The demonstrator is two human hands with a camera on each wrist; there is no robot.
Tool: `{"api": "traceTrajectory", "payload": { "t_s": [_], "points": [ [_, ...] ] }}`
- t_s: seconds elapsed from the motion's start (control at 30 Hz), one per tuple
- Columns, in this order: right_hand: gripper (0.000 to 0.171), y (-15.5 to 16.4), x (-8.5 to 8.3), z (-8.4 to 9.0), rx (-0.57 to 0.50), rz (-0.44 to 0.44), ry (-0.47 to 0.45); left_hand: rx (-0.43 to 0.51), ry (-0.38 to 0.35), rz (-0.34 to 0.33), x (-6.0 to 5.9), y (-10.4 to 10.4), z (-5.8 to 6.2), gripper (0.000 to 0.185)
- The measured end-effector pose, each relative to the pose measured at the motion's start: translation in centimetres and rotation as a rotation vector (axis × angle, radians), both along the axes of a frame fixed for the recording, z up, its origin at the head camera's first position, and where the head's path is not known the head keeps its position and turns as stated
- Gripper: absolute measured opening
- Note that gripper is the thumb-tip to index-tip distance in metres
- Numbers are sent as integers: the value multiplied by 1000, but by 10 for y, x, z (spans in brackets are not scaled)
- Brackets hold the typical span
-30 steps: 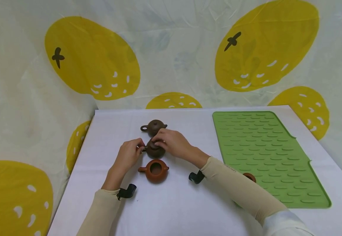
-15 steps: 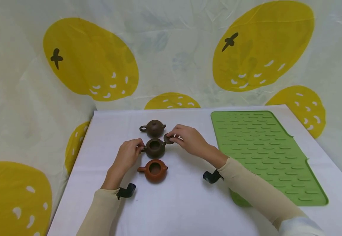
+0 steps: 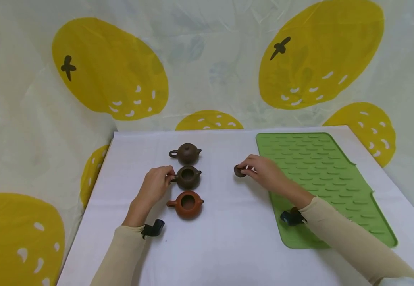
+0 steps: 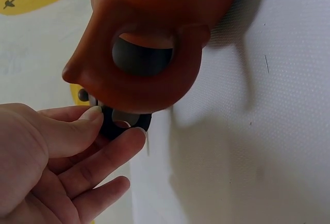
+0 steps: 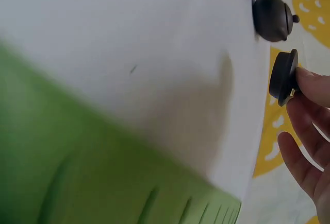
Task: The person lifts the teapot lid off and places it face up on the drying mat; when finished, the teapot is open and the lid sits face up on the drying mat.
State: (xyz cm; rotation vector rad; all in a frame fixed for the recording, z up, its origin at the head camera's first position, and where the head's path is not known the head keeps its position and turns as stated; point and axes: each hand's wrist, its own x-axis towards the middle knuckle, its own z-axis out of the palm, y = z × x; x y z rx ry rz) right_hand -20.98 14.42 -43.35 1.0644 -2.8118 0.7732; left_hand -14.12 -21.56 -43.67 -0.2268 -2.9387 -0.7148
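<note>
On the counter [image 3: 214,254], a lidless dark teapot [image 3: 189,184] is being pinched handle-side by left fingers [image 4: 105,162], presumably for steadiness, and a lid [image 5: 281,77] by right fingers [image 5: 307,127].

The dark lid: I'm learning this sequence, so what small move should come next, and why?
Probably move the dark lid over the green mat: the right hand pinches it in the air beside the mat, while the left hand holds the lidless middle teapot.
</note>
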Motion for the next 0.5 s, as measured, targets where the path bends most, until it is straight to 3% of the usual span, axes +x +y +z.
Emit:
{"api": "traceTrajectory", "payload": {
  "t_s": [0.23,0.5],
  "points": [
    [17,43,3,-1,37,-84,-40,-2,23,-3,-1,-3,2,8],
    [18,83,14,-6,-16,-156,-72,0,4,-9,-1,-2,-1,8]
  ]
}}
